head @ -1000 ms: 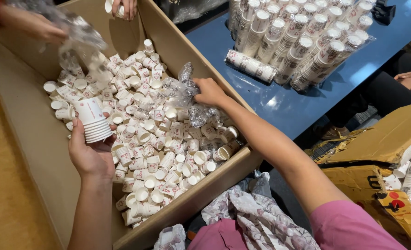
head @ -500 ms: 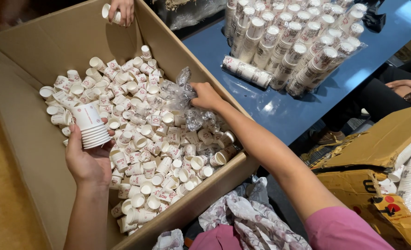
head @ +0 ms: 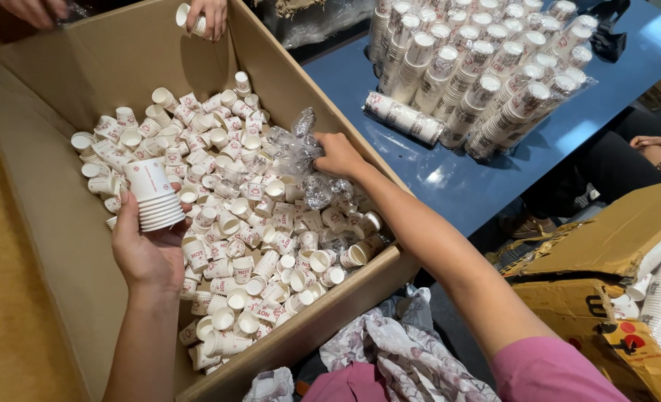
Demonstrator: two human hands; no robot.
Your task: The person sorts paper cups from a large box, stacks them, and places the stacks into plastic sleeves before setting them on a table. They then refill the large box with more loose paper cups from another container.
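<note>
Head view: left hand [head: 148, 253] fingers clamped on nested cup stack [head: 155, 197], upright so it stays nested, at 9 o'clock over box [head: 62, 246]. Right hand [head: 338, 152] fingers pinched on plastic wrap [head: 293, 145] at 1 o'clock among loose cups [head: 248, 246].
</note>
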